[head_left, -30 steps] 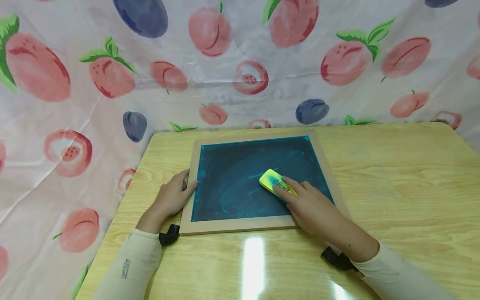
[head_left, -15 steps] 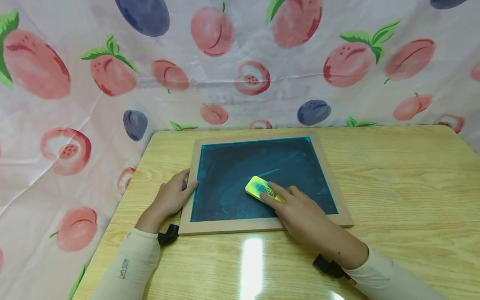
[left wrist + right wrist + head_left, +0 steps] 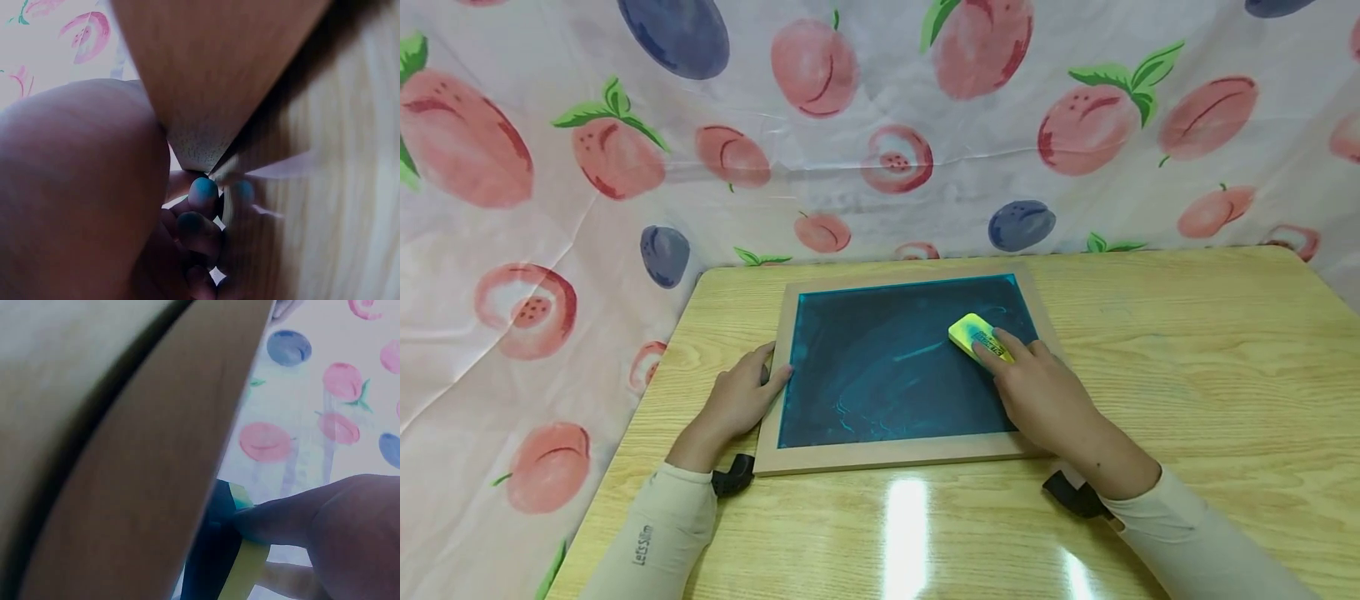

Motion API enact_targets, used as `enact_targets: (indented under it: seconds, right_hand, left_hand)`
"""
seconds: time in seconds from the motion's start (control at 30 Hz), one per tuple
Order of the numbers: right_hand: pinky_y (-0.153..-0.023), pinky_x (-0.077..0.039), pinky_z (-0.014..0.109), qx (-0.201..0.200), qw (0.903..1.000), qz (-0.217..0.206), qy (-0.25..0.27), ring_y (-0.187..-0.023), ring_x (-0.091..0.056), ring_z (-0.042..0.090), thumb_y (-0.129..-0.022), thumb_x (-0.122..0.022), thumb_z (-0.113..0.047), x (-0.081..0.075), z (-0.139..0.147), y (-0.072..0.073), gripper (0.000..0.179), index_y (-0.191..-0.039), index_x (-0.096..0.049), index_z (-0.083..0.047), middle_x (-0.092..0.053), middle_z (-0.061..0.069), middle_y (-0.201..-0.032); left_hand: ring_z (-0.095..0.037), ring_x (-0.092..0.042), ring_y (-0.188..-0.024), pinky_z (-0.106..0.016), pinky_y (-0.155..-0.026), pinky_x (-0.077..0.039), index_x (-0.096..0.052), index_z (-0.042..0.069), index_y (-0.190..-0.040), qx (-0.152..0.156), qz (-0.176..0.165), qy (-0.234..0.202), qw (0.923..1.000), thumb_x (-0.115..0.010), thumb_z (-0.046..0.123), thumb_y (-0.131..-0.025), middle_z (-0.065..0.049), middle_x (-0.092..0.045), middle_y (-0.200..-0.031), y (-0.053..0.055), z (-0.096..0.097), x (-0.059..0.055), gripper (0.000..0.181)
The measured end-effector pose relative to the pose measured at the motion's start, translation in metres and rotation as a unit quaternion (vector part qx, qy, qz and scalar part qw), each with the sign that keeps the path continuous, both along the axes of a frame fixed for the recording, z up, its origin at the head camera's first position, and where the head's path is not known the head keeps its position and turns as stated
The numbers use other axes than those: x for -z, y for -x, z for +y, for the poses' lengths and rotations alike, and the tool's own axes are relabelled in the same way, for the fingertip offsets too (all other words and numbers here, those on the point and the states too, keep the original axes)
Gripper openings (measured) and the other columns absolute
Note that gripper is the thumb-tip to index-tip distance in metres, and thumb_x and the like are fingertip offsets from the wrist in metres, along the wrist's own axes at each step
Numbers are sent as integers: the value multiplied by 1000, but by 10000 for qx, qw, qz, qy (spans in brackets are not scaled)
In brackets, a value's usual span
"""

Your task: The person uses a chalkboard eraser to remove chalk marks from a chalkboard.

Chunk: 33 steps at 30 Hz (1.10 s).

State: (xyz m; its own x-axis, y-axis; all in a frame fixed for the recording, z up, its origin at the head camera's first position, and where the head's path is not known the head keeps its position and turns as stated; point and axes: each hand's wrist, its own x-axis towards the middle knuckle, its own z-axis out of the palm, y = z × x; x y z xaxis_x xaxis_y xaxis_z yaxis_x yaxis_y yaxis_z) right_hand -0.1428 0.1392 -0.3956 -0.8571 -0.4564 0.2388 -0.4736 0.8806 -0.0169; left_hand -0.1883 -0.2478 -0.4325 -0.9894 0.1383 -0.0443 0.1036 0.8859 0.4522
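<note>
A small chalkboard (image 3: 850, 350) in a pale wooden frame (image 3: 880, 456) lies on the table, its dark surface streaked with blue chalk. My left hand (image 3: 741, 396) holds the frame at its left side, thumb over the top. In the left wrist view, blue-stained fingertips (image 3: 201, 192) curl beside the frame's edge. A yellow board eraser (image 3: 967, 327), smudged blue and printed with dark lettering, is on the right half of the board. My right hand (image 3: 1048, 396) grips it between thumb and fingers. The right wrist view shows the eraser (image 3: 248, 569) with its dark underside towards the board.
The light wood-grain table (image 3: 1195, 375) extends to the right and in front of the board. A fruit-printed cloth (image 3: 880, 100) hangs behind it and along the left. Black wrist mounts (image 3: 733, 475) sit under both wrists.
My right hand first slid the eraser down and left across the board, then up and right to where it is now. The left hand keeps its place on the frame.
</note>
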Motion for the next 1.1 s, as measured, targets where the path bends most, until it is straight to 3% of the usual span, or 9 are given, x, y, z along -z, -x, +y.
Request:
enact_targets:
  seconds: [0.27, 0.5, 0.63, 0.87, 1.0, 1.1]
  right_hand:
    - [-68, -48, 42, -6, 9998, -186, 43, -79, -54, 34, -88, -57, -9, -1, -4, -2, 46, -133, -50, -16, -45, 22, -135]
    - [-67, -49, 37, -320, 9990, -305, -49, -83, -52, 30, -88, -56, -7, -4, -30, -13, 48, -134, -50, -21, -43, 18, -138]
    - [-64, -45, 30, -586, 9972, -422, -197, -83, -49, 24, -87, -55, -7, -6, -48, -22, 52, -135, -48, -26, -43, 13, -140]
    - [-62, -39, 26, -1204, 9923, -192, -206, -75, -43, 19, -89, -53, -6, -6, -66, -30, 51, -135, -48, -27, -46, 10, -139]
    - [-65, -41, 26, -1231, 9920, -240, -116, -78, -46, 19, -90, -53, -8, -5, -67, -29, 50, -135, -47, -29, -45, 9, -139]
    - [-68, -44, 27, -1155, 9925, -387, -23, -84, -48, 20, -92, -52, -12, -5, -66, -27, 47, -135, -47, -29, -44, 9, -140]
  left_hand:
    - [-20, -57, -83, -52, -91, -33, -31, 13, -144, -3, -3, 11, 10000, -39, 50, -95, -4, -56, -89, -2, -1, 1, 62]
    - [-15, -55, -74, -40, -78, -42, -32, 12, -143, -14, -2, 0, 10000, -39, 51, -95, -4, -54, -88, -4, -2, -1, 63]
    - [-13, -55, -71, -38, -76, -44, -32, 12, -143, -17, -7, -8, 10000, -39, 52, -94, -3, -54, -86, -3, -2, -1, 63]
    - [-13, -55, -73, -42, -83, -40, -33, 13, -143, 1, 18, -28, 10000, -39, 51, -95, -3, -55, -88, -2, -1, 1, 62]
    - [-13, -56, -72, -39, -77, -44, -32, 12, -143, 12, 37, -13, 10000, -39, 51, -94, -3, -55, -87, -2, -1, 1, 63]
    - [-14, -56, -74, -41, -81, -43, -32, 12, -143, -29, 36, 10, 10000, -39, 51, -94, -4, -56, -88, -1, -1, 1, 63]
